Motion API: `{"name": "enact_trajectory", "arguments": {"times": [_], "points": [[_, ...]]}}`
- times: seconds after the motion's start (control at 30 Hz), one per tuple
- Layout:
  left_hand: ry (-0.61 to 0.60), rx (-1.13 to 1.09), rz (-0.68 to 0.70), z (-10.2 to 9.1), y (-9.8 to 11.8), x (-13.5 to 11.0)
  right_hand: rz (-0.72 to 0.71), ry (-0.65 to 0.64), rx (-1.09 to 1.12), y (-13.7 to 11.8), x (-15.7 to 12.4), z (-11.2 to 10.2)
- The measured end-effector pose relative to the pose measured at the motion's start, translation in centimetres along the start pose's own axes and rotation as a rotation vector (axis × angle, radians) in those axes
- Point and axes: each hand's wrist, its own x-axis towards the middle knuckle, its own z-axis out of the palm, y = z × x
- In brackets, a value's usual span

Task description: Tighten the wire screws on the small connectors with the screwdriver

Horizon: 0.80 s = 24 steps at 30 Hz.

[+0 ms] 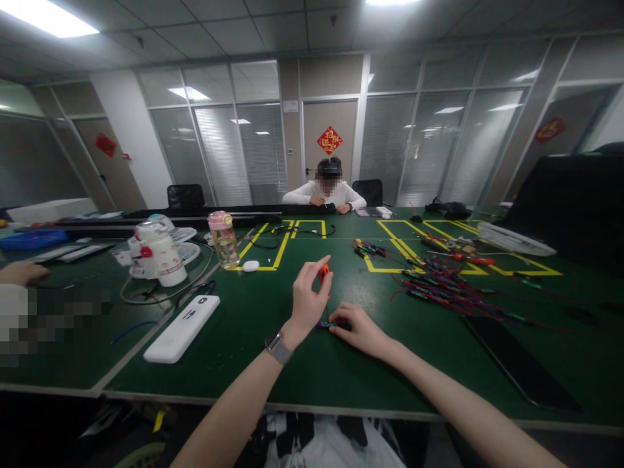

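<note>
My left hand (311, 296), with a watch on its wrist, is closed around a small orange-and-black tool (324, 272) held upright. Fingers hide most of this tool, so its exact kind does not show. Below it, a small green circuit board (324, 324) lies on the green table (263, 383). My right hand (359, 329) rests on the table just to the right, thumb and fingertips pinched at the board's end. To the right spreads a pile of red and black wires (439, 283) with small boards on them.
A white power bank (182, 328), a pink-lidded bottle (224, 240) and a white jug (163, 257) stand left. A dark flat panel (521, 364) lies right. Red-handled pliers (475, 259) are behind the wires. Another person's hand (24, 273) is at far left; a person (324, 188) sits opposite.
</note>
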Motion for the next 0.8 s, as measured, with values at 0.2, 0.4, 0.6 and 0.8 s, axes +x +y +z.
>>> {"name": "enact_trajectory", "arguments": {"times": [0.2,0.4,0.6,0.8], "points": [[-0.047,-0.025,-0.01,-0.14,0.06,0.0,-0.014,0.005,-0.017,-0.1,0.03,-0.1],[-0.024,-0.069,-0.001,0.06,-0.08,0.0,-0.027,0.005,-0.029,0.01,-0.02,-0.13],[0.068,0.027,0.052,0.06,-0.1,-0.02,-0.01,0.004,-0.038,-0.02,-0.01,-0.12],[-0.014,-0.092,0.024,-0.1,-0.08,-0.17,-0.024,0.001,-0.042,-0.1,-0.03,-0.23]]}}
